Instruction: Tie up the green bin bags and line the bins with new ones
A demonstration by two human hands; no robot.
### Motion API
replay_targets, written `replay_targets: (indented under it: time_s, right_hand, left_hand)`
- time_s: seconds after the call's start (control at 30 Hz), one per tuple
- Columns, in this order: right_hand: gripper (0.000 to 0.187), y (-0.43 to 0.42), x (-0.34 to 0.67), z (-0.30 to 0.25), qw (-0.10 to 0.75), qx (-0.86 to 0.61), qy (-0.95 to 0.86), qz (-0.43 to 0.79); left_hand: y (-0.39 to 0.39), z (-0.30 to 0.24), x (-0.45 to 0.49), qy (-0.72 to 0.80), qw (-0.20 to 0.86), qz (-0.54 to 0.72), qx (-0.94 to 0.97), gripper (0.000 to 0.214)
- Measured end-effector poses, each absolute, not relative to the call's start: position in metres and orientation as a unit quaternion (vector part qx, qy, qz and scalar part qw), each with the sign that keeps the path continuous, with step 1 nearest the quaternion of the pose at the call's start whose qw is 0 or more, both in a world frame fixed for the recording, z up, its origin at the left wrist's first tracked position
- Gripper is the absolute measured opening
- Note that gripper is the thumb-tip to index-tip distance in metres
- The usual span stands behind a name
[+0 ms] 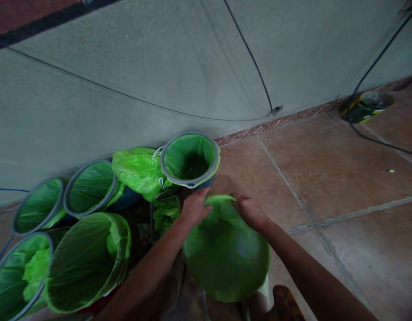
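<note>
One green bag, thin-skinned and ballooned round, is nearest, above the floor; the left hand and right hand each have a closed grip on its far rim, a little apart. To its left stand four green-lined bins (three show grey rims) and one container of loose green plastic. Beyond, near the floor's wall edge, one tied bag touches a fifth lined bin. Brown tiled floor meets a grey wall, one can along that edge, far right.
</note>
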State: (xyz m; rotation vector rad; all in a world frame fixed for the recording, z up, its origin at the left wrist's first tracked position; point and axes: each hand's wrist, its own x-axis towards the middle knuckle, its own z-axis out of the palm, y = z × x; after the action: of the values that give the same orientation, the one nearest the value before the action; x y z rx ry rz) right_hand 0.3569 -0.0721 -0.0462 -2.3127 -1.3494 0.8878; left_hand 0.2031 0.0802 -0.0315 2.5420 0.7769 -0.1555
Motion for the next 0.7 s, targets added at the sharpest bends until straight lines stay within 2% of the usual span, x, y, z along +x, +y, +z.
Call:
replay_targets:
  time_s: [0.07, 0.17, 0.3, 0.4, 0.47, 0.53, 0.7]
  right_hand:
    - [0.033, -0.090, 0.343, -0.050, 0.176, -0.844, -0.413, 0.293]
    - [0.037, -0.121, 0.315, -0.051, 0.208, -0.886, -0.313, 0.272]
    - [0.045, -0.150, 0.292, -0.044, 0.230, -0.900, -0.252, 0.273]
    - [0.059, -0.144, 0.302, -0.032, 0.240, -0.905, -0.289, 0.200]
    - [0.055, -0.125, 0.317, -0.024, 0.260, -0.889, -0.339, 0.163]
    - [0.047, -0.101, 0.332, -0.020, 0.258, -0.859, -0.402, 0.183]
    - [0.039, -0.063, 0.339, -0.030, 0.177, -0.807, -0.489, 0.281]
  left_hand:
    - [0.085, -0.025, 0.192, 0.307, 0.262, -0.035, 0.914, 0.076]
    - [0.089, -0.013, 0.179, 0.322, 0.297, -0.013, 0.899, 0.080]
    - [0.089, -0.005, 0.183, 0.299, 0.326, 0.023, 0.896, 0.058]
    - [0.086, -0.009, 0.202, 0.279, 0.332, 0.024, 0.901, 0.038]
    - [0.084, -0.014, 0.217, 0.273, 0.316, 0.003, 0.909, 0.035]
    - [0.082, -0.019, 0.229, 0.268, 0.293, -0.031, 0.917, 0.036]
    - [0.078, -0.030, 0.225, 0.230, 0.297, -0.070, 0.924, 0.033]
